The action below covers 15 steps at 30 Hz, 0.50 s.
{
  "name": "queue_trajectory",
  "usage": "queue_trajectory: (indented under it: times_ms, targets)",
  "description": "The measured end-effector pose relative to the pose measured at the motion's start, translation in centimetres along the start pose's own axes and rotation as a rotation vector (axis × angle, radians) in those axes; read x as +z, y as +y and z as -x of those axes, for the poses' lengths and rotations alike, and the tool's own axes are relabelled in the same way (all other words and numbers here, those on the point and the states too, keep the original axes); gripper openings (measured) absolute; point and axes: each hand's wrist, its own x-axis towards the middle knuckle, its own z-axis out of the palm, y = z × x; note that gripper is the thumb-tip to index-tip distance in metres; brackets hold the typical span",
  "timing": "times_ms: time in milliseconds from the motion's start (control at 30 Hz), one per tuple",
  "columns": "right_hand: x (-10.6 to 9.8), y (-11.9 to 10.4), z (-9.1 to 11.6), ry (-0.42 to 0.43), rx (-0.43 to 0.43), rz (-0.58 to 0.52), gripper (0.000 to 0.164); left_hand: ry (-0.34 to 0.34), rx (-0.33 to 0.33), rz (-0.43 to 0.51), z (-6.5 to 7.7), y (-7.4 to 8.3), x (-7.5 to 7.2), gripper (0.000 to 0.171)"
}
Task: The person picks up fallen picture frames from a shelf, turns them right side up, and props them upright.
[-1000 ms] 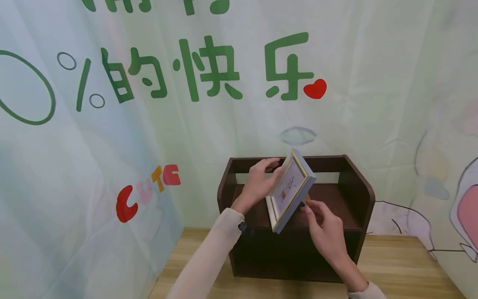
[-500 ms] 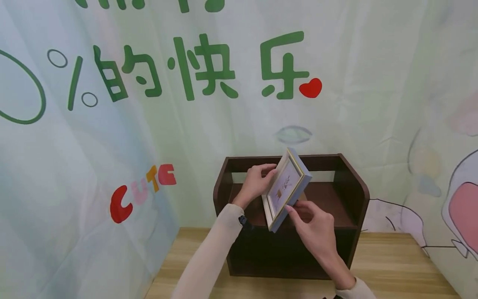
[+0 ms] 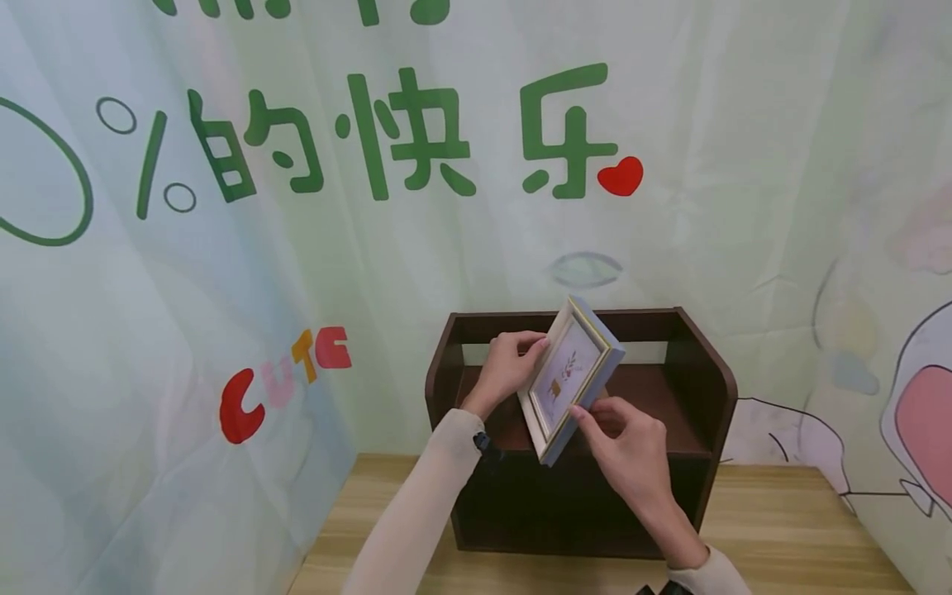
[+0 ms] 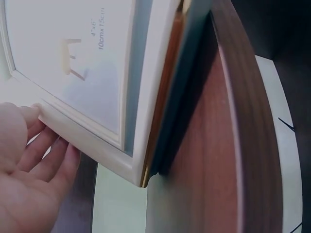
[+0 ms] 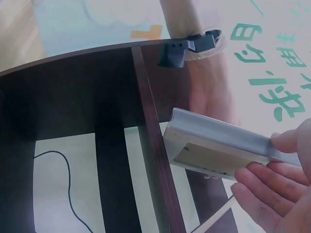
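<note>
A picture frame (image 3: 568,376), white in front with a pale blue side and a gold line, tilts over the upper level of a dark brown shelf (image 3: 669,405). Its picture shows a small chair and a plant; printed size text shows in the left wrist view. My left hand (image 3: 506,368) pinches the frame's left edge, thumb in front and fingers behind. On the opposite edge, my right hand (image 3: 632,446) grips with its thumb on the blue side and its fingers against the back, as the right wrist view shows. A lower corner hangs near the shelf board's front edge.
The shelf stands on a wooden table (image 3: 788,512) against a printed cloth backdrop (image 3: 416,256). Raised side panels and a back rail bound its upper level. Inside the lower compartment, a thin dark cable (image 5: 69,184) shows in the right wrist view.
My right hand has moved from below the frame's edge onto it, and its thumb now presses the blue side. My left fingers have closed in on their edge. The frame keeps nearly the same tilt.
</note>
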Motion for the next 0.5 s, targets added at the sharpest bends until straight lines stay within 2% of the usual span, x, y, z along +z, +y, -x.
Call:
queue_trajectory:
  times_ms: [233,500]
  targets:
    - [-0.6,0.4,-0.3,-0.011,0.040,0.007,0.016,0.026,-0.003,-0.001,0.3,-0.1,-0.3,0.030]
    - [-1.4,1.2,-0.8,-0.038,0.111,0.005,0.019,0.069,-0.062,0.099,1.6,-0.3,-0.8,0.029]
